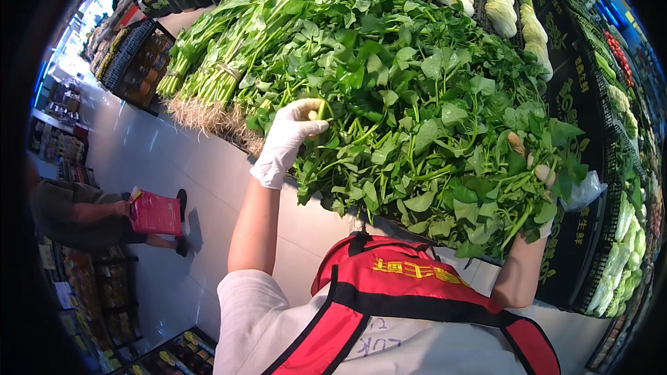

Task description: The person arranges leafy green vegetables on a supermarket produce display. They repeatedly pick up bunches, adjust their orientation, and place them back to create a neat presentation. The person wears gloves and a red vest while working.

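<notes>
My left hand (297,133), in a white glove, pinches a green stem (321,109) between thumb and forefinger at the near left edge of a big heap of leafy greens (385,99). At the right end of the heap my right hand (542,177), partly hidden by foliage, is closed around a bunch of leafy stems (521,192); some of its fingertips show among the leaves. Left of the heap lie tied bundles of long-stemmed greens (219,78) with pale roots (203,117) towards me. A clear plastic bag (584,191) is just right of my right hand.
Napa cabbages (501,8) lie in black crates beyond the heap, upper right. More vegetables (622,255) fill a stand along the right side. At the left, a person (83,213) stands on the tiled floor with a pink package (156,212). A dark display crate (182,357) is at the lower left.
</notes>
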`<state>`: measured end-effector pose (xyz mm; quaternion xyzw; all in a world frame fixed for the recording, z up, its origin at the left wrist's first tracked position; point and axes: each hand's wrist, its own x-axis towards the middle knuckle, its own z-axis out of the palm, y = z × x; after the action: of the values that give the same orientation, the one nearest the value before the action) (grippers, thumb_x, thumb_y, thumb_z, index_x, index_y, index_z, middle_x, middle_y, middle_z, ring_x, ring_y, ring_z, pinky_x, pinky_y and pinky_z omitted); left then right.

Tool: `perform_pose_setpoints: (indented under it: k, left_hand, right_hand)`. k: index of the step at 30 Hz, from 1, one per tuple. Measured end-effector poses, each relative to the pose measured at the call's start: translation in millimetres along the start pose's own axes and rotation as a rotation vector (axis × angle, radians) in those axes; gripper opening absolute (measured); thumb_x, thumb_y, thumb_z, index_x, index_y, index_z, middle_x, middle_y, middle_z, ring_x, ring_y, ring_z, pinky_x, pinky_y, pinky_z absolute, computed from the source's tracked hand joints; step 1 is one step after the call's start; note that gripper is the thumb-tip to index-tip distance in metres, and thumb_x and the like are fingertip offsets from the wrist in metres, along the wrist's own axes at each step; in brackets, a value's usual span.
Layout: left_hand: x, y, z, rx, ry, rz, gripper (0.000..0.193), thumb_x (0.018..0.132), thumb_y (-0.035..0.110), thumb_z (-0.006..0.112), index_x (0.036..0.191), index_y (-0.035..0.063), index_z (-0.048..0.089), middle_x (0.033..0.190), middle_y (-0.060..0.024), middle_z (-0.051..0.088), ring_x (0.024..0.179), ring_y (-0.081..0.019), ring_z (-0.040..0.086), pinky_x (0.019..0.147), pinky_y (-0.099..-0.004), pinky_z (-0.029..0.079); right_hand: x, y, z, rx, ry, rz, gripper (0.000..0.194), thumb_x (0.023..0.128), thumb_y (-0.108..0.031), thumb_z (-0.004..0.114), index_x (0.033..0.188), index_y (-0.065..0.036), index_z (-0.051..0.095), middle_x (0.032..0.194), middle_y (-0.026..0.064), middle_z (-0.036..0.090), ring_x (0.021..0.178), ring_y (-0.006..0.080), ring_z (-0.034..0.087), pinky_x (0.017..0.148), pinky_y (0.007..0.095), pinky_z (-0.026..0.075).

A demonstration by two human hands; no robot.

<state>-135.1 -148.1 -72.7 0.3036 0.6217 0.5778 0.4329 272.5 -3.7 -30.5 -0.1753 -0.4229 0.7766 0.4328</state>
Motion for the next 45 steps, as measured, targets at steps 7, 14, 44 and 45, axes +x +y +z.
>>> perform_pose_setpoints:
  k: [7, 14, 44, 45]
  left_hand:
    - [-1.3, 48.1, 14.5, -0.360, -0.124, 0.116, 0.035, 0.088, 0.007, 0.066, 0.120, -0.0045, 0.058, 0.090, -0.0052, 0.065, 0.069, -0.0107, 0.056, 0.063, -0.0232, 0.045]
    - [-5.1, 78.5, 83.1, -0.488, -0.302, 0.277, 0.045, 0.084, 0.002, 0.069, 0.126, -0.0015, 0.053, 0.097, -0.0077, 0.068, 0.087, -0.0119, 0.063, 0.073, -0.0218, 0.048]
    - [16.4, 44.5, 244.4, -0.659, -0.129, 0.220, 0.020, 0.096, 0.028, 0.060, 0.095, 0.0103, 0.050, 0.084, -0.0017, 0.060, 0.065, -0.0094, 0.050, 0.059, -0.0251, 0.043]
    - [18.2, 51.3, 234.7, -0.698, -0.134, 0.238, 0.016, 0.097, 0.024, 0.059, 0.095, 0.0094, 0.051, 0.085, -0.0016, 0.060, 0.067, -0.0084, 0.051, 0.059, -0.0244, 0.044]
  right_hand:
    - [-0.6, 15.9, -28.5, -0.653, 0.176, -0.173, 0.032, 0.086, -0.021, 0.061, 0.109, 0.000, 0.059, 0.102, 0.0119, 0.061, 0.088, 0.0226, 0.062, 0.075, 0.0345, 0.055]
    - [16.9, 17.3, -2.5, -0.699, -0.115, -0.157, 0.048, 0.093, -0.022, 0.058, 0.134, -0.001, 0.046, 0.130, 0.0130, 0.054, 0.113, 0.0187, 0.056, 0.096, 0.0362, 0.048]
    - [22.6, 36.6, -11.0, -0.050, 0.452, 0.003, 0.035, 0.074, -0.018, 0.077, 0.104, -0.005, 0.065, 0.096, 0.0045, 0.065, 0.082, 0.0165, 0.063, 0.079, 0.0323, 0.053]
    - [19.6, 27.8, -16.8, -0.051, 0.465, 0.053, 0.027, 0.082, -0.021, 0.073, 0.102, -0.005, 0.065, 0.097, 0.0046, 0.065, 0.087, 0.0172, 0.063, 0.081, 0.0302, 0.053]
